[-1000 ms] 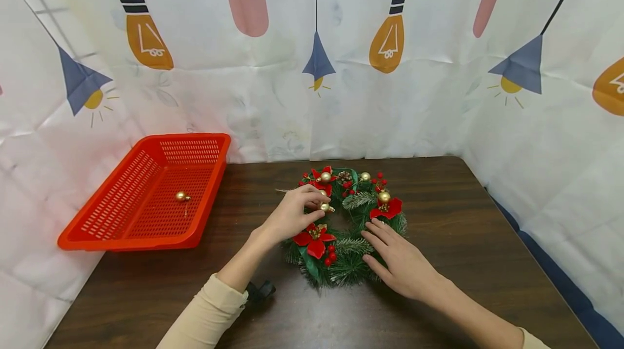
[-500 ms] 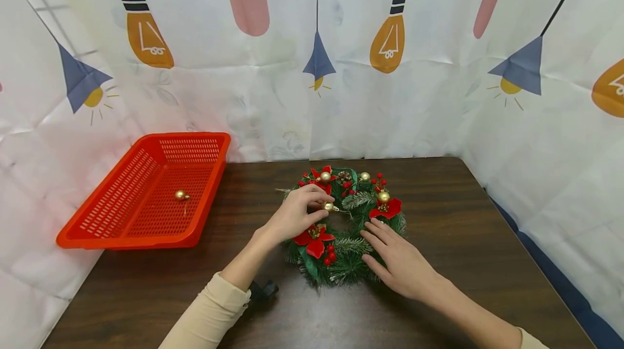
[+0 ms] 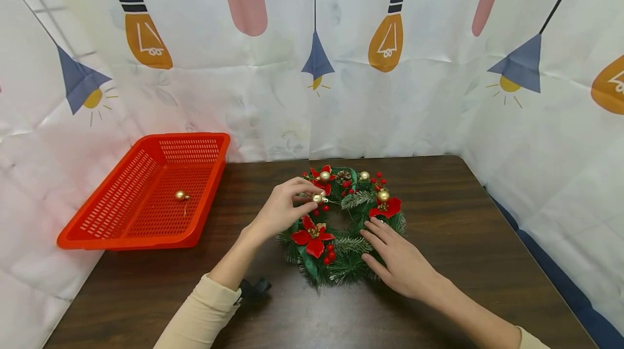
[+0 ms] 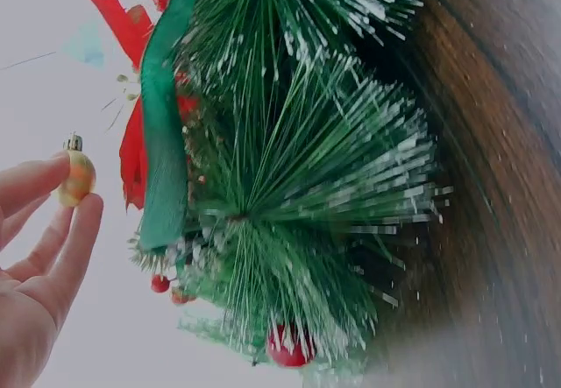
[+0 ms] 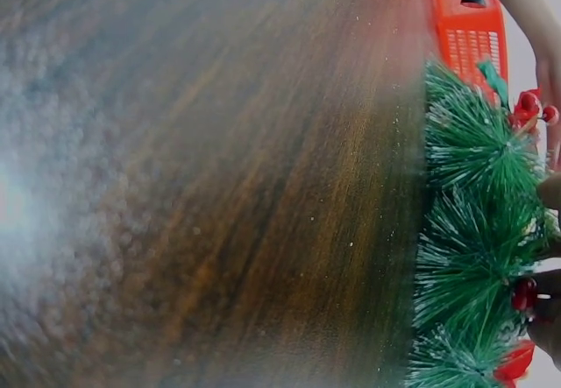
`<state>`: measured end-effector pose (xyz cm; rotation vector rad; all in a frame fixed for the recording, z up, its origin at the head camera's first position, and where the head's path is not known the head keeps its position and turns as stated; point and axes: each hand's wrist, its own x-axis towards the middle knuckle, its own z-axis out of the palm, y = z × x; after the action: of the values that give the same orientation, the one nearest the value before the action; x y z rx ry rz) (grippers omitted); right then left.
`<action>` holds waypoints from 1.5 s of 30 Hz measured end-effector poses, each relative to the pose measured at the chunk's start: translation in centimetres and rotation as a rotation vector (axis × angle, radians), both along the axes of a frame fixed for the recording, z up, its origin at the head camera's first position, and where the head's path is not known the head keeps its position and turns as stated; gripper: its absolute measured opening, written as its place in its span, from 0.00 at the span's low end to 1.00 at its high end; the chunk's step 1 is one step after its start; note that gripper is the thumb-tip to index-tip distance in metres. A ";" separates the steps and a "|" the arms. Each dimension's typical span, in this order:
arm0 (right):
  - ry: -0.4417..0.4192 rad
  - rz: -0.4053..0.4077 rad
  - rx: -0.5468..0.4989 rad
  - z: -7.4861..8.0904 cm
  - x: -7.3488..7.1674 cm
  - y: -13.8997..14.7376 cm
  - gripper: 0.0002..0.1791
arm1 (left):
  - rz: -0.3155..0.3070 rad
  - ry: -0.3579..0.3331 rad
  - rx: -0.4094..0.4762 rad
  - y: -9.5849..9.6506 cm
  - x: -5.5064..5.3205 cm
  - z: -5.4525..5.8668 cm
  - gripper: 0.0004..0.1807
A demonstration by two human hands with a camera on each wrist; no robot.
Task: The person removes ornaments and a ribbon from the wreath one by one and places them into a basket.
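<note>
A green Christmas wreath [image 3: 348,272] with frosted needles, red poinsettias and berries lies on the dark table. Over its left side, my left hand [image 3: 279,211] pinches a small gold bauble [image 3: 318,198] between thumb and fingers. The left wrist view shows the same gold ball [image 4: 79,178] held at the fingertips, its cap pointing up and a thin thread trailing off in the head view. On the wreath's lower right side rests my right hand [image 3: 402,262], fingers extended. Other gold baubles, such as one [image 3: 383,196] by the right poinsettia [image 3: 387,208], sit on the wreath.
To the left stands a red plastic basket [image 3: 131,244] with a gold bauble [image 3: 181,195] inside. A black strap-like object [image 3: 254,289] is at my left wrist. Behind the table [image 3: 453,197] hangs a white curtain [image 3: 273,105] printed with lamps.
My left hand first shifted slightly right with the bauble, then drew back left and upward, uncovering red berries on the wreath's left side. The right hand has stayed in place.
</note>
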<state>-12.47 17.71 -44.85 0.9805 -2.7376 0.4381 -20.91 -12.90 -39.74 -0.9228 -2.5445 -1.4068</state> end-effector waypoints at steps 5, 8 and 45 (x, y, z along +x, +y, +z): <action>-0.007 0.000 -0.004 0.1 0.0 0.0 0.31 | 0.043 0.038 0.004 -1.1 0.0 0.2 0.14; -0.008 0.000 -0.004 0.1 0.0 0.0 0.31 | 0.058 0.045 0.024 -1.8 0.0 0.4 0.13; -0.012 0.003 -0.004 0.1 0.0 0.0 0.32 | 0.243 0.021 0.160 -9.2 0.3 2.4 0.15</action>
<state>-12.46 17.73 -44.73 0.9836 -2.7454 0.4519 -20.65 -22.14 -37.38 -0.5771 -2.3888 -1.4893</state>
